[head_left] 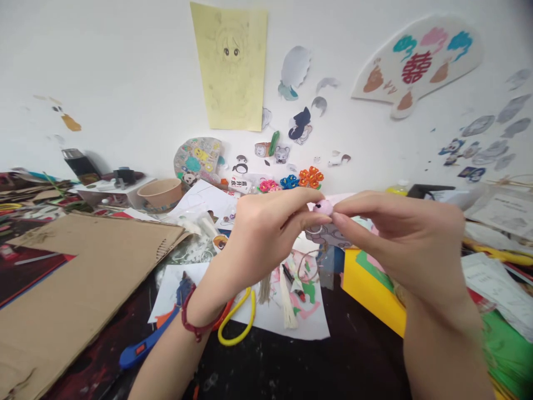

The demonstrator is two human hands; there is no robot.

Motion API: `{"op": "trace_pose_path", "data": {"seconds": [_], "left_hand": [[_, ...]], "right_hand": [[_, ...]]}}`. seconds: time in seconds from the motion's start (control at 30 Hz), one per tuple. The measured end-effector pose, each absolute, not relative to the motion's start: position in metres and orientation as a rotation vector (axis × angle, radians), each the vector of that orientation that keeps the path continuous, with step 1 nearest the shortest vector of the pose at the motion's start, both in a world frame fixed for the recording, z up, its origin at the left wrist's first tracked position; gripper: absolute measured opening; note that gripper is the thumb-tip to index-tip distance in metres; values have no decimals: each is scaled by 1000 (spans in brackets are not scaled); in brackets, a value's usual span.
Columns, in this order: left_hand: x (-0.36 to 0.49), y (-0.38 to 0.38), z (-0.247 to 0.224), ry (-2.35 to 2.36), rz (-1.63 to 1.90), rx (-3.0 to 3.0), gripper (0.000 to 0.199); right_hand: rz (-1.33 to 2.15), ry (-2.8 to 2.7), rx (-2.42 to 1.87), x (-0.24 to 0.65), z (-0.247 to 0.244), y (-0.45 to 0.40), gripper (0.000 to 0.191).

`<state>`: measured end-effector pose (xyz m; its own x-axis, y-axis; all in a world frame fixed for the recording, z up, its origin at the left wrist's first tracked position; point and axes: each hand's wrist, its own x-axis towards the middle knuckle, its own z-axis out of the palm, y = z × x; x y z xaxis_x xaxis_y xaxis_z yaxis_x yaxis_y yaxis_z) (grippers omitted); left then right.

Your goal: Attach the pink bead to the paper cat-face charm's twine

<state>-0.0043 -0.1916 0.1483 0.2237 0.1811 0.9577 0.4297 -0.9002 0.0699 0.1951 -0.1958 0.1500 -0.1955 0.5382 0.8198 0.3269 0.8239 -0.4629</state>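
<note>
Between the fingertips of both hands is a small pale pink ball [323, 208] with a dark spot on it; its material is hard to make out. My left hand [270, 228] pinches it from the left, thumb below and index finger above. From the right, my right hand [408, 244] pinches the same ball with thumb and index finger. Both hands are raised above the dark table. Beneath them lies a white paper [275, 322] with a cream tassel [288, 303] and pink and green patches. A yellow-handled tool [254, 316] is near my left wrist.
A large cardboard sheet [91, 266] covers the left side. By my left forearm is a blue-handled tool [145, 350]. Yellow card [370, 289] lies under my right hand. At the back stand a paper bowl [160, 193] and beaded flowers [310, 176] against the wall.
</note>
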Motion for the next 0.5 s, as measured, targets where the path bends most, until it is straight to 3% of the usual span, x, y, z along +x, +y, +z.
{"op": "trace_pose_path", "data": {"seconds": [0.5], "left_hand": [[-7,-198,153,-607,-1711,-2305,9]], "right_hand": [[478,-1778,-586,197,153,-195,18]]}}
